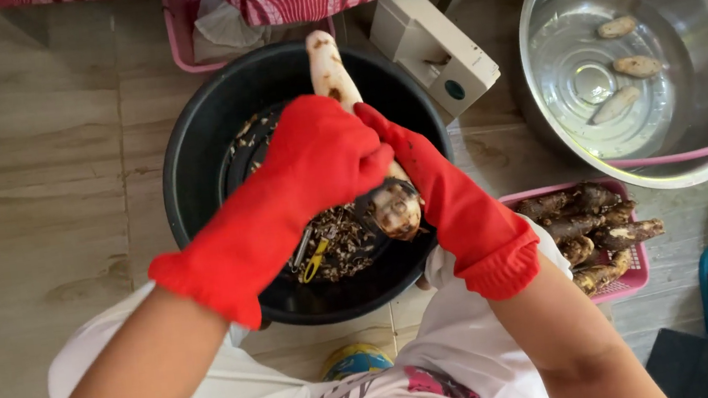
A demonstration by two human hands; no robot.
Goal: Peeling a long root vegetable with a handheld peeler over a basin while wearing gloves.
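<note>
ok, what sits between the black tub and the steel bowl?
In the head view, a beige box-like device lies on the floor between the black tub and the steel bowl.

Both hands, left hand (314, 163) and right hand (423, 172), wear bright red gloves. Between them the root (329, 67) is pale cream with brown flecks. Beneath them sits a black tub (196, 155); right of the right hand, a pink basket (630, 282).

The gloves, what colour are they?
Red, both gloves, seen in the head view.
</note>
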